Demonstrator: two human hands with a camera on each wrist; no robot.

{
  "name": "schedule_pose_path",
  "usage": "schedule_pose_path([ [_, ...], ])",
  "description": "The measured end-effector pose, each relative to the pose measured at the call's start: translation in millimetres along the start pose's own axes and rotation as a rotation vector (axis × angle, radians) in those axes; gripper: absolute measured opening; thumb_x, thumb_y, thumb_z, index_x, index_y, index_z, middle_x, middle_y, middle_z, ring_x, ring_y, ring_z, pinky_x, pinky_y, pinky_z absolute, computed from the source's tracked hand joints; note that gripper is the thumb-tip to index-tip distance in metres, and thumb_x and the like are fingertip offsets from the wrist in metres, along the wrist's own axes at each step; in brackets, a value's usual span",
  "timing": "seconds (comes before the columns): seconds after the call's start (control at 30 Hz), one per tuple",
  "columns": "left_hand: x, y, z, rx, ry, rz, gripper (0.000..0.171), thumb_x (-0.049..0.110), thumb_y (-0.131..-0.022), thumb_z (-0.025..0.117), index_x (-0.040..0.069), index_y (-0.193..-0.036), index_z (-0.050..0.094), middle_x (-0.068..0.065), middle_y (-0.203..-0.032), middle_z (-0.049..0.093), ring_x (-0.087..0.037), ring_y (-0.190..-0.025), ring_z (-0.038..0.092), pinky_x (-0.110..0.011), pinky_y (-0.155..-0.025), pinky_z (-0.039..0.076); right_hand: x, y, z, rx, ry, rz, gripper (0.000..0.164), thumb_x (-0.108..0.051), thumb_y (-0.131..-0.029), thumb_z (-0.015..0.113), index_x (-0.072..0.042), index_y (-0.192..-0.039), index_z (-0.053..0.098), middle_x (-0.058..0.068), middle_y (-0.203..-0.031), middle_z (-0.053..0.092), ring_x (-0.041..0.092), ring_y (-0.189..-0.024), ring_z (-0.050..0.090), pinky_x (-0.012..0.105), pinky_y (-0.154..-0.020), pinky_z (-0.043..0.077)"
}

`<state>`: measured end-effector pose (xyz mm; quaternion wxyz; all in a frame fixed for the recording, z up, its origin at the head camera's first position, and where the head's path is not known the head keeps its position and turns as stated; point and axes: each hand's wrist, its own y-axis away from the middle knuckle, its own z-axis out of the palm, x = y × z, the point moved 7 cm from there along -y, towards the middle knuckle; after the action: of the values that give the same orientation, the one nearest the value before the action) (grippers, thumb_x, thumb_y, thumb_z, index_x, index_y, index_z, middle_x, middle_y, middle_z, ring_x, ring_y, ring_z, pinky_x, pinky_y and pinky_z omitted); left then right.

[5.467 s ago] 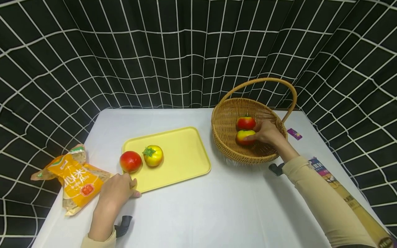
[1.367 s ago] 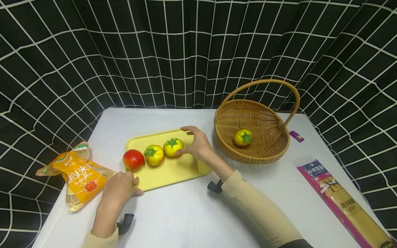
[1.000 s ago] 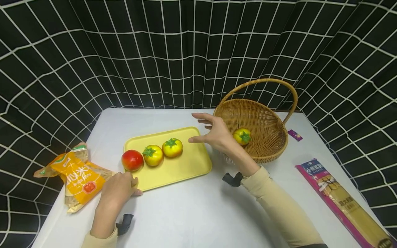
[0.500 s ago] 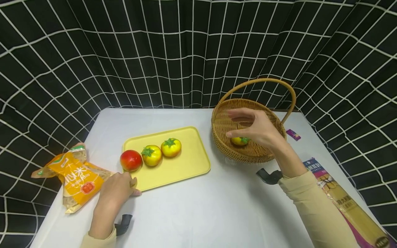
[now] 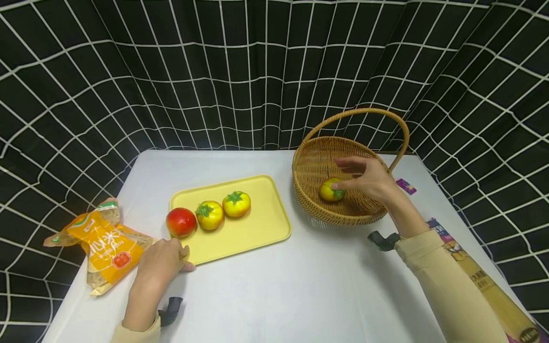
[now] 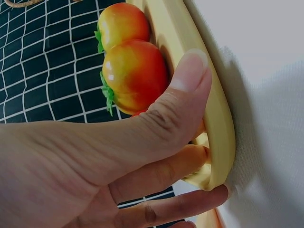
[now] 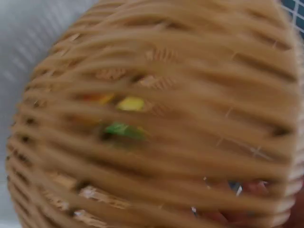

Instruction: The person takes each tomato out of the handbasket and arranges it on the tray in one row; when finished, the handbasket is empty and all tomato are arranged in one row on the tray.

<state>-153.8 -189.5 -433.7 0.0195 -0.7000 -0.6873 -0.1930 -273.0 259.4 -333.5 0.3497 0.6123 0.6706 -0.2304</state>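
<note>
In the head view my left hand (image 5: 160, 267) grips the near left corner of the yellow tray (image 5: 257, 233). The left wrist view shows the thumb (image 6: 190, 71) over its rim and fingers at the outer edge. On the tray stand a red tomato-like fruit (image 5: 181, 222) and two yellow-red tomatoes, a left one (image 5: 209, 218) and a right one (image 5: 237, 207). Another tomato (image 5: 329, 189) lies in the wicker basket (image 5: 306, 166). My right hand (image 5: 371, 181) is over the basket, thumb near that tomato, fingers spread. The blurred right wrist view shows mostly wicker weave (image 7: 190, 114).
An orange food bag (image 5: 111, 247) lies left of the tray. To the right are a small purple packet (image 5: 406, 186) and a long noodle packet (image 5: 480, 276), partly hidden by the right sleeve. The basket's tall handle (image 5: 364, 110) arches above it. A gridded black curtain (image 5: 257, 95) surrounds the table.
One tomato has passed from the basket to the tray since the oldest frame. My right hand has left it there and moved right, back into the basket. My left hand stays put.
</note>
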Motion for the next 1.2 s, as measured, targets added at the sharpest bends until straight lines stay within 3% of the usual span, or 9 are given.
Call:
schedule_pose_path([
  [0.3, -2.3, -0.7, 2.0, 0.0, -0.007, 0.002, 0.026, 0.026, -0.075, 0.096, 0.008, -0.084, 0.079, -0.004, -0.062, 0.038, -0.024, -0.066, 0.045, -0.036, -0.065, 0.033, 33, -26, 15, -0.058, 0.113, 0.043, 0.076, -0.015, -0.085, 0.09, -0.002, -0.151, 0.054, 0.028, -0.155, 0.051, 0.048, -0.143, 0.048, 0.061, -0.119, 0.038],
  [0.53, -2.4, -0.5, 0.7, 0.012, -0.008, 0.006, 0.028, 0.026, -0.075, 0.096, 0.007, -0.088, 0.081, -0.005, -0.062, 0.043, -0.024, -0.066, 0.045, -0.036, -0.064, 0.033, 42, -33, 23, -0.083, 0.14, 0.101, 0.077, -0.013, -0.079, 0.093, -0.001, -0.147, 0.057, 0.027, -0.155, 0.051, 0.049, -0.141, 0.047, 0.062, -0.116, 0.04],
  [0.83, -2.6, -1.2, 0.3, 0.025, -0.014, 0.008, 0.027, 0.025, -0.076, 0.096, 0.006, -0.088, 0.081, -0.004, -0.061, 0.04, -0.023, -0.065, 0.045, -0.035, -0.064, 0.034, 43, -43, 29, -0.094, 0.207, 0.057, 0.072, -0.009, -0.078, 0.093, 0.001, -0.142, 0.062, 0.029, -0.149, 0.056, 0.048, -0.129, 0.058, 0.056, -0.108, 0.049],
  [1.2, -2.8, -0.3, 0.3, 0.03, -0.008, 0.014, 0.028, 0.024, -0.077, 0.095, 0.006, -0.094, 0.082, -0.003, -0.062, 0.036, -0.023, -0.064, 0.044, -0.035, -0.063, 0.034, 44, -49, 30, -0.057, 0.306, 0.006, 0.071, -0.009, -0.079, 0.093, 0.003, -0.141, 0.061, 0.031, -0.143, 0.058, 0.048, -0.124, 0.058, 0.059, -0.105, 0.048],
])
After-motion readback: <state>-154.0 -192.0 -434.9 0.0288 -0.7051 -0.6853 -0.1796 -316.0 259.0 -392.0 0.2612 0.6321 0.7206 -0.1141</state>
